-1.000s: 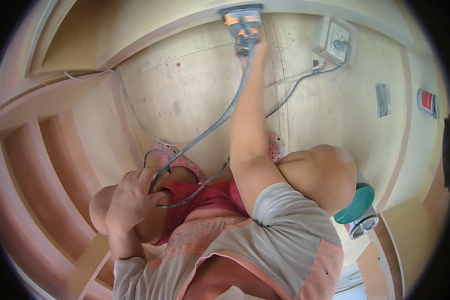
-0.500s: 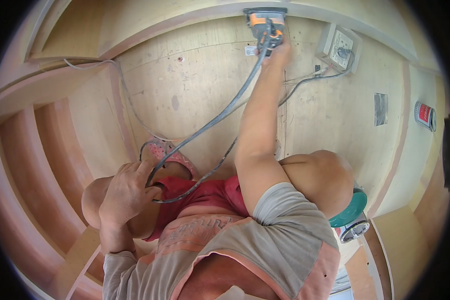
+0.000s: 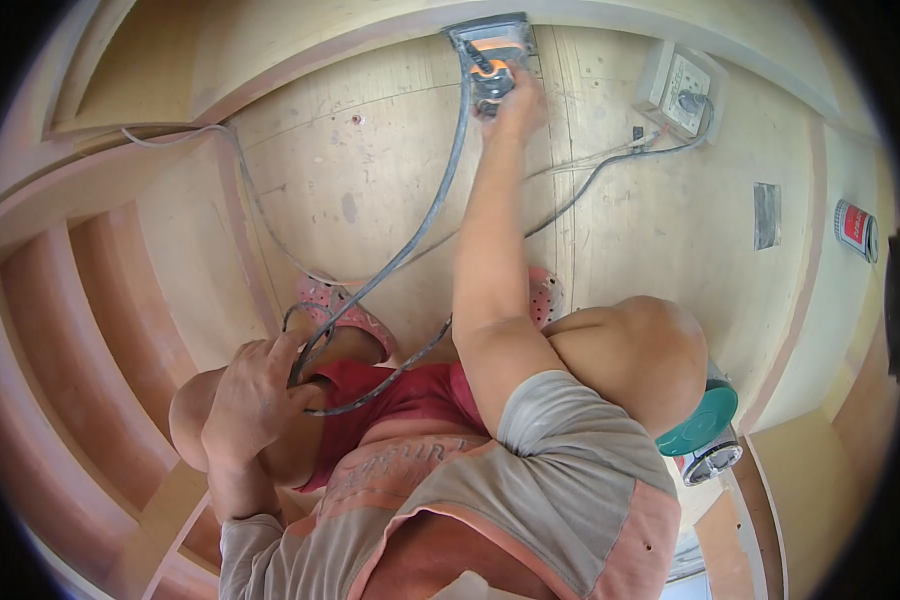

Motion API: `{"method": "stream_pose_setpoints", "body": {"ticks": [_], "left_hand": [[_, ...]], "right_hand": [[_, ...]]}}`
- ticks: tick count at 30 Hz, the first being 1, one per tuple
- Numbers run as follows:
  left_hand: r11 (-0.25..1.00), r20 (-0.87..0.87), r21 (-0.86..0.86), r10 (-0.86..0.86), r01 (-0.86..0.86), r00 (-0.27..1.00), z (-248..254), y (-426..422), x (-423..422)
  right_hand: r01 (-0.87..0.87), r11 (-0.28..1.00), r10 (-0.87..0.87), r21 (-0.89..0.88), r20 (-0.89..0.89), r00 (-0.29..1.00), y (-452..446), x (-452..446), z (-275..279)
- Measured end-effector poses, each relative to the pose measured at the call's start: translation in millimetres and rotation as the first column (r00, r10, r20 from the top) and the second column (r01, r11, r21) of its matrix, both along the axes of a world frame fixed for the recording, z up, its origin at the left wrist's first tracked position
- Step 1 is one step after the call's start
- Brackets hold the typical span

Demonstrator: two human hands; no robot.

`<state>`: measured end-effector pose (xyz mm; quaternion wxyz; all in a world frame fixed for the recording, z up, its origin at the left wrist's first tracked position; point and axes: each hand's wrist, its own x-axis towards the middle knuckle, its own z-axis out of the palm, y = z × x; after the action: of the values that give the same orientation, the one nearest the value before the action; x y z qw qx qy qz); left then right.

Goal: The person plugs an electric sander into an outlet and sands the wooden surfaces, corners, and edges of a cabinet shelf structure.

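At the end of my outstretched arm, my right hand (image 3: 519, 106) is wrapped around a black and orange power sander (image 3: 498, 52). Its flat pad is up against the curved wooden edge (image 3: 370, 42) at the top of the view; whether they touch all along, I cannot tell. From the sander a grey power cord (image 3: 438, 190) runs down to my left hand (image 3: 253, 392), whose fingers are closed around looped cord above my left thigh. The cord also passes behind my right arm. Part of the sander's grip is hidden by my right fingers.
A socket box (image 3: 678, 92) with a plug in it sits on the wooden panel (image 3: 370, 190). A red-labelled can (image 3: 856, 230) is at the right. Beside my right knee are a green round lid (image 3: 705, 418) and another can (image 3: 712, 463). Wooden shelves (image 3: 120, 300) stand at the left.
My right hand has moved the sander to the left along the wooden edge, and the sander has turned slightly. The cord has shifted with it. My left hand stays nearly in place.
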<state>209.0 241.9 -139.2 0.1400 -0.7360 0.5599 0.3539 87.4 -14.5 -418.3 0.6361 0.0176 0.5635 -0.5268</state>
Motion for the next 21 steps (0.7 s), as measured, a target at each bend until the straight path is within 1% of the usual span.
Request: {"method": "stream_pose_setpoints", "body": {"ticks": [3,5,7,8,9,10,11,12,13,14,15,16,17,18,19,20,21], "left_hand": [[1.000,-0.008,-0.011,0.003,-0.003,1.000,-4,-1,0],[1.000,-0.010,-0.011,0.007,-0.007,1.000,-4,-5,-1],[0.999,-0.023,0.051,-0.002,0.003,1.000,-5,-15,-2],[0.999,-0.026,0.052,0.003,-0.001,1.000,-7,-19,-1],[0.995,-0.042,0.100,0.002,0.002,0.999,-10,-23,2],[0.989,-0.054,0.146,0.000,0.008,0.999,-13,-29,6],[0.990,-0.052,0.143,0.004,0.003,0.999,-18,-37,8],[0.987,-0.087,0.156,-0.010,0.024,0.996,-24,-46,10],[0.985,-0.118,0.170,-0.023,0.043,0.993,-28,-54,12],[0.986,-0.107,0.166,-0.013,0.031,0.994,-32,-64,15],[0.982,-0.131,0.123,-0.129,0.145,0.983,-37,-73,19],[0.965,-0.153,0.082,-0.235,0.250,0.960,-42,-81,24],[0.957,-0.123,0.105,-0.258,0.271,0.958,-62,-82,40],[0.945,-0.093,0.128,-0.291,0.301,0.952,-83,-85,58],[0.934,-0.107,0.152,-0.311,0.325,0.944,-91,-101,60],[0.921,-0.125,0.167,-0.336,0.353,0.934,-104,-122,60],[0.930,-0.275,0.148,-0.288,0.336,0.917,-125,-140,67]], "right_hand": [[0.004,1.000,-0.004,-0.005,-0.003,1.000,-13,-28,-4],[0.006,1.000,-0.007,-0.014,-0.096,0.995,-22,-41,-3],[0.009,0.999,-0.013,-0.034,-0.111,0.994,-26,-50,2],[0.004,1.000,-0.008,-0.026,-0.173,0.985,-27,-53,4],[-0.004,1.000,0.000,-0.019,-0.231,0.973,-29,-55,5],[-0.009,1.000,0.004,-0.020,-0.227,0.974,-29,-53,-1],[-0.024,1.000,0.024,0.003,-0.164,0.986,-28,-50,-9],[-0.043,0.999,0.046,0.026,-0.101,0.994,-27,-48,-15],[-0.052,0.998,0.054,0.024,-0.095,0.994,-23,-43,-15],[-0.091,0.995,0.095,0.049,-0.088,0.992,-19,-34,-14],[-0.135,0.988,0.141,0.074,-0.081,0.987,-15,-24,-11],[-0.133,0.990,0.135,0.054,-0.029,0.990,-10,-15,-6],[-0.156,0.986,0.158,0.058,-0.022,0.987,-4,-7,-9],[-0.192,0.980,0.188,0.046,0.077,0.979,2,2,-16],[-0.215,0.976,0.208,0.023,0.170,0.963,2,10,-19],[-0.213,0.977,0.208,0.014,0.164,0.964,1,17,-14],[-0.252,0.967,0.245,0.025,0.154,0.957,4,21,-7]]}}
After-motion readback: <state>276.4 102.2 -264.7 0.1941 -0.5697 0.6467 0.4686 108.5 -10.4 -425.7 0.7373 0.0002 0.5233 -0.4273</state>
